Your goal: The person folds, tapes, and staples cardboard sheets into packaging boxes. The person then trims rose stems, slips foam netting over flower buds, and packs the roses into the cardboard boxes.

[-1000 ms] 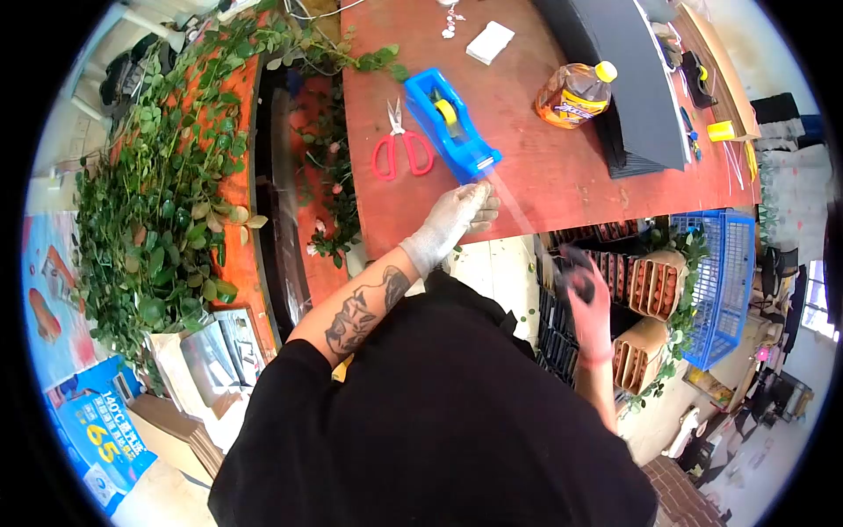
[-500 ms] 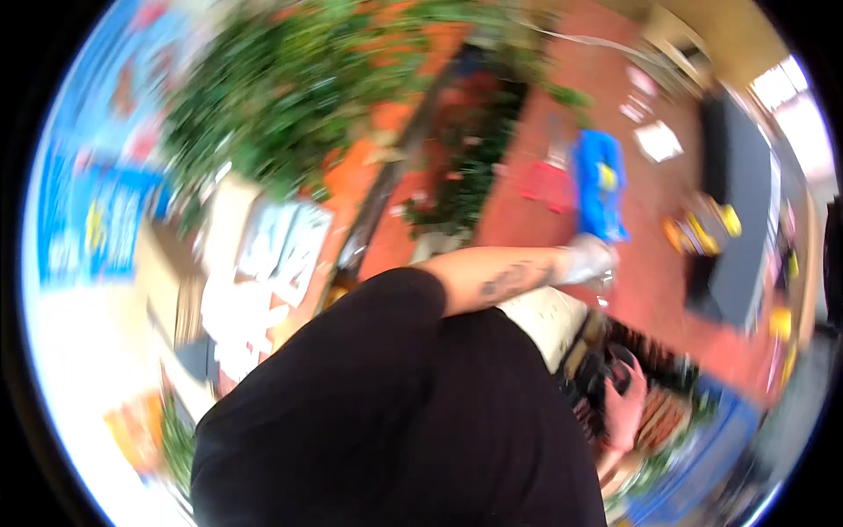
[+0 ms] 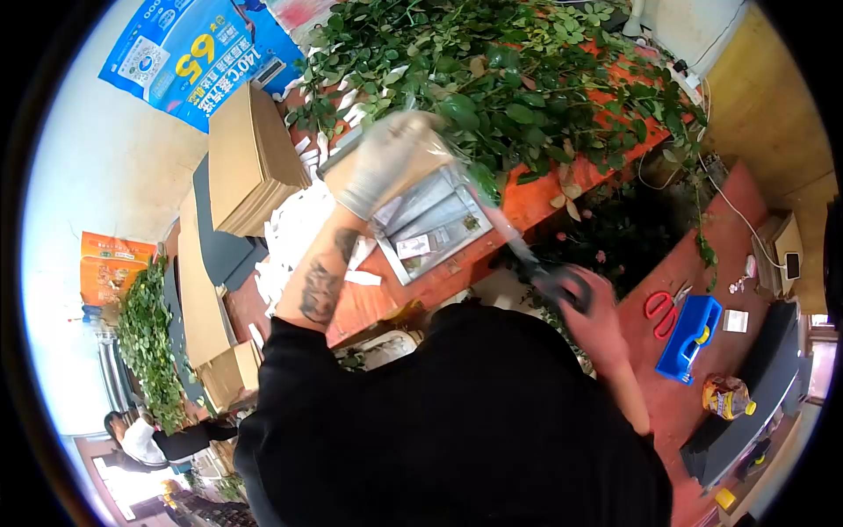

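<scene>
My left hand [image 3: 393, 154], in a pale glove, is raised over the orange table beside the leafy stems [image 3: 492, 88], its fingers pinched on one end of a clear strip [image 3: 499, 220]. The strip slants down toward my right hand [image 3: 593, 316], which grips black-handled scissors [image 3: 562, 285] with their blades pointing up and left. Beneath my left hand, a metal-framed tray [image 3: 430, 237] lies on the table, with white paper strips [image 3: 294, 228] at its left.
A blue tape dispenser [image 3: 689, 338], red-handled scissors [image 3: 663, 312] and a drink bottle [image 3: 727, 397] stand on the red table [image 3: 645, 386] at right. Cardboard sheets [image 3: 250, 162] are stacked at left. Another person [image 3: 145, 442] is in the far lower left.
The view has swung left. My left hand has left the tape dispenser and is now over the leafy table, the strip in its fingers. My right hand has come along with the black-handled scissors.
</scene>
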Demonstrator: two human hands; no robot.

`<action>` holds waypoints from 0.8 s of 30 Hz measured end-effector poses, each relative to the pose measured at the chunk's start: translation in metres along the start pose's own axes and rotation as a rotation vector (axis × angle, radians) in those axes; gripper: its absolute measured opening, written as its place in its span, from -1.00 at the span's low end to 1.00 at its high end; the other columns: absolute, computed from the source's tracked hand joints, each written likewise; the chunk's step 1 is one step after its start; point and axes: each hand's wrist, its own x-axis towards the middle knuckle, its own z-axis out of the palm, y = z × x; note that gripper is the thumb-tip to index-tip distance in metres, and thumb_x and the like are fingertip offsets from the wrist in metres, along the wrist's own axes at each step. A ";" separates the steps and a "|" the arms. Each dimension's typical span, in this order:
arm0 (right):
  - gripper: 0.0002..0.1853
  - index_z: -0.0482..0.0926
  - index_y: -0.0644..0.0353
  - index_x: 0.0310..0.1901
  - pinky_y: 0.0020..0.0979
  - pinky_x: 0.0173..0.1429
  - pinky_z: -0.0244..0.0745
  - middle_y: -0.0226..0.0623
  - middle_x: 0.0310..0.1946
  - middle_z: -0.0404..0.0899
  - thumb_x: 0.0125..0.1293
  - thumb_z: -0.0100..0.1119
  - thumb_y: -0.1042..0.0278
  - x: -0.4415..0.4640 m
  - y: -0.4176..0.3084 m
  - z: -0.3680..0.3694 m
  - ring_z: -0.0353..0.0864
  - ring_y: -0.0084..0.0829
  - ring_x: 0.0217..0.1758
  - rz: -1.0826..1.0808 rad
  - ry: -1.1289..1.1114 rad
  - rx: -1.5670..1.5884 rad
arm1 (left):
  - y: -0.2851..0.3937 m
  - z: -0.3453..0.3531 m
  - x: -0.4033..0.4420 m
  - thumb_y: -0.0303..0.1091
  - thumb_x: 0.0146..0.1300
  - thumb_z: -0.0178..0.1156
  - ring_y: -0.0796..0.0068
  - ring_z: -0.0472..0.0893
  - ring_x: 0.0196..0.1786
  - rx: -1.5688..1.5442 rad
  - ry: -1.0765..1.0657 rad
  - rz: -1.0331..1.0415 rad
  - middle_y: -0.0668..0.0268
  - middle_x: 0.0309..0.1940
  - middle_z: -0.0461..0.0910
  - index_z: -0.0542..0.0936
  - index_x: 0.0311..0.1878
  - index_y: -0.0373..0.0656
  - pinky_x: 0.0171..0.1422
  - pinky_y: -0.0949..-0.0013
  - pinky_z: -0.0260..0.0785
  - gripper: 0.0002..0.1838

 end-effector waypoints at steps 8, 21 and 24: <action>-0.75 0.57 0.25 -0.20 -0.25 0.06 0.40 -0.14 -0.25 0.58 0.06 0.21 0.39 0.131 -0.015 0.121 0.54 -0.13 -0.10 0.133 -0.112 0.322 | -0.128 -0.098 0.124 -0.12 0.38 0.03 0.67 0.54 -0.28 0.054 -0.135 -0.316 0.34 -0.32 0.62 0.60 -0.11 -0.30 -0.17 0.57 0.41 -0.62; -0.74 0.56 0.28 -0.13 -0.36 -0.04 0.48 -0.19 -0.23 0.60 0.12 0.20 0.43 0.145 -0.011 0.124 0.60 -0.27 -0.18 0.298 -0.010 0.214 | -0.218 -0.076 0.154 -0.10 0.19 0.24 0.49 0.56 -0.27 0.041 -0.472 -0.548 0.27 -0.26 0.65 0.64 -0.10 -0.25 -0.10 0.39 0.42 -0.61; -0.67 0.53 0.24 -0.09 -0.25 0.06 0.44 -0.13 -0.19 0.58 0.10 0.25 0.32 0.140 -0.007 0.123 0.56 -0.15 -0.05 0.305 -0.031 0.073 | -0.186 -0.069 0.144 -0.16 0.18 0.22 0.49 0.57 -0.29 -0.061 -0.507 -0.636 0.28 -0.26 0.65 0.64 -0.12 -0.24 -0.13 0.37 0.43 -0.65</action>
